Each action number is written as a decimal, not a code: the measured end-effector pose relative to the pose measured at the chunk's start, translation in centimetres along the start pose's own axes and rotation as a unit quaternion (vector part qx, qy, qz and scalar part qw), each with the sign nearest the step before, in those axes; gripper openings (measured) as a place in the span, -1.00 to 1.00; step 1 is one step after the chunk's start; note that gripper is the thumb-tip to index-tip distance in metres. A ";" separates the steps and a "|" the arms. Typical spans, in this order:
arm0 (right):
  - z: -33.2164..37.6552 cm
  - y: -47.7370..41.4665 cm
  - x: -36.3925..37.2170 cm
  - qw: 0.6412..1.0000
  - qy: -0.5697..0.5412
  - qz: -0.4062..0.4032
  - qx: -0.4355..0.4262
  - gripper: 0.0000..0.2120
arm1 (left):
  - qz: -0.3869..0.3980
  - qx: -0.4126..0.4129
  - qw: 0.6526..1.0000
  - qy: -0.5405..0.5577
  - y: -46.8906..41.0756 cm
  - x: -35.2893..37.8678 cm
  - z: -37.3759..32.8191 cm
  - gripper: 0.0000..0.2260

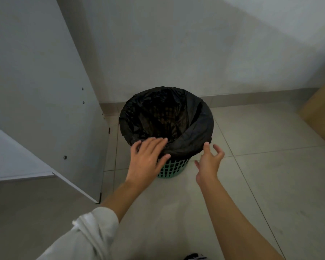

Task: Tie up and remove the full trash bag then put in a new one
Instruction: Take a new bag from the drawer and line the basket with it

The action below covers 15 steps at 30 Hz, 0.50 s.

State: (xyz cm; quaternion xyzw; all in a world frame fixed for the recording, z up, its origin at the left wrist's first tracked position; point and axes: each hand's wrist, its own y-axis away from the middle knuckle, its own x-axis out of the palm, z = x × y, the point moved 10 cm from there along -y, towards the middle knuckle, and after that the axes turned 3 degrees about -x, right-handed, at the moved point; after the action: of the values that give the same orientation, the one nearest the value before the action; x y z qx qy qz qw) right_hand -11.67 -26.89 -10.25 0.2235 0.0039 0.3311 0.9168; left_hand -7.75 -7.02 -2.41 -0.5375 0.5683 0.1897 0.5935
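A green mesh trash bin (pixel 174 168) stands on the tiled floor by the wall. A black trash bag (pixel 193 136) lines it, folded over the rim. Inside the bag looks dark and I cannot make out any contents. My left hand (pixel 148 156) lies flat with spread fingers on the bag's near left rim. My right hand (pixel 210 162) hovers open at the near right rim, thumb tip close to the bag's edge, holding nothing.
A white cabinet panel (pixel 45 91) stands to the left, close to the bin. The grey wall (pixel 195 44) runs behind it. A brown wooden piece (pixel 323 109) sits at the right edge. Tiled floor (pixel 261 175) stretches to the right and front.
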 end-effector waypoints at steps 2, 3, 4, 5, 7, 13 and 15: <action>-1.3 0.0 1.1 0.992 -0.083 0.050 0.080 -0.69 | 0.001 0.021 0.999 -0.043 0.2 0.9 -0.7 -0.60; -1.5 0.0 1.5 0.987 -0.111 0.066 0.096 -0.68 | -0.006 0.027 0.998 -0.057 0.1 1.0 -0.8 -0.62; -1.7 0.2 1.8 0.981 -0.138 0.081 0.113 -0.66 | -0.017 0.037 0.997 -0.068 -0.1 0.8 -0.7 -0.64; -1.9 0.4 2.3 0.972 -0.167 0.098 0.133 -0.65 | -0.030 0.051 0.995 -0.080 -0.2 0.6 -0.4 -0.66; -2.1 0.9 3.4 0.953 -0.213 0.132 0.170 -0.69 | -0.040 0.063 0.993 -0.093 -0.2 0.1 0.9 -0.66; -3.4 2.1 5.8 0.944 -0.210 0.180 0.182 -0.75 | -0.009 -0.039 0.997 -0.062 0.3 -1.0 8.2 -0.53; -4.2 2.7 6.4 0.942 -0.202 0.186 0.193 -0.72 | -0.025 -0.099 0.995 0.000 1.1 -1.6 9.0 -0.60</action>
State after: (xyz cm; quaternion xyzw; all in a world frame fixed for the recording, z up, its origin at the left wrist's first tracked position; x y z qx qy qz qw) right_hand -8.98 -19.43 -11.97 0.4552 -0.1593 0.4365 0.7595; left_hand -4.86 1.70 -3.45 -0.6076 0.5329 0.2299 0.5422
